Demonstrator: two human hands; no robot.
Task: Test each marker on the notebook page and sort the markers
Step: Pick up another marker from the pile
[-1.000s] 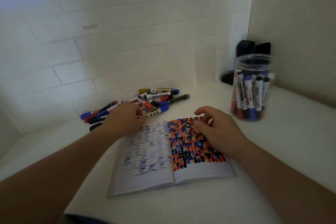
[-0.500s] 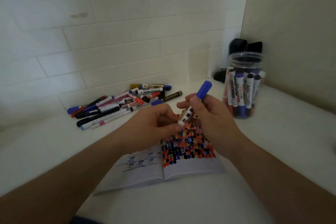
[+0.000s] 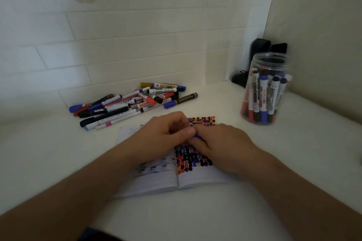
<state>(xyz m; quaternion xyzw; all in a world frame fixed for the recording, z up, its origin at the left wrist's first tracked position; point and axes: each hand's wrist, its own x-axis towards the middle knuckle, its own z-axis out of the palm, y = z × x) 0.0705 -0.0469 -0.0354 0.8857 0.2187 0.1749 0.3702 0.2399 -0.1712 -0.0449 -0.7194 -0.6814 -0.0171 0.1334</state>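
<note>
An open notebook point(image 3: 197, 179) lies on the white counter, its right page covered in red, blue and black marks. Above that page my left hand point(image 3: 163, 136) and my right hand point(image 3: 221, 146) meet, both closed on one blue marker point(image 3: 198, 136), of which only a short blue part shows between the fingers. Which hand has the cap I cannot tell. A pile of loose markers point(image 3: 133, 103) lies by the tiled wall beyond the notebook. A clear plastic jar point(image 3: 266, 88) at the right holds several markers standing upright.
Two dark objects point(image 3: 260, 49) stand in the corner behind the jar, with a small black item point(image 3: 239, 79) at their foot. The tiled wall runs along the back and a plain wall closes the right side.
My left hand took a blue marker from the pile and brought it to my right hand. Both hands then dropped from mid-air to just above the notebook's right page, hiding most of the marker.
</note>
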